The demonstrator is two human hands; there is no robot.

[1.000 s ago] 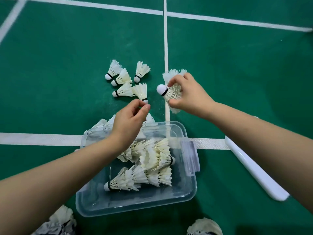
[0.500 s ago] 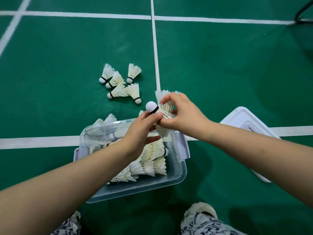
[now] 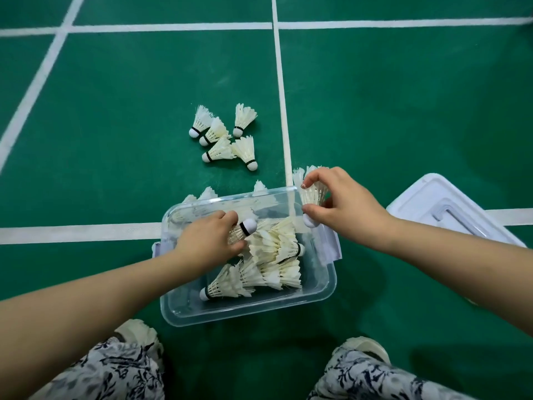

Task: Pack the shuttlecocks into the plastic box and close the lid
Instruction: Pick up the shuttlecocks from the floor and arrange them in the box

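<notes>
While the clear plastic box [image 3: 251,310] sits open on the green court floor [image 3: 115,140], the packing looks about half done. Against the box's near wall lies a row of nested shuttlecocks [image 3: 253,280], its end cork pointing to the near left, with a second row just behind it.

Over the far left of the box, the left hand [image 3: 210,241] has its fingers curled round the feather skirt of a shuttlecock [image 3: 246,228], cork pointing right. At the box's far right corner the right hand [image 3: 346,209] pinches another shuttlecock [image 3: 313,194] between thumb and forefinger, cork down, skirt up.

The step in hand seems to be laying these two in. It would go best if each cork slid into the open skirt of a row already there, so they nest and stay below the rim. Gripping lightly and near the cork should spare the feathers.

Just past the box's far wall a few feather tips [image 3: 207,194] show, so more lie there. Farther beyond the box, five loose shuttlecocks [image 3: 227,137] lie in a cluster. The white lid [image 3: 418,203] lies to the box's right, apart from it, and is not needed yet.
</notes>
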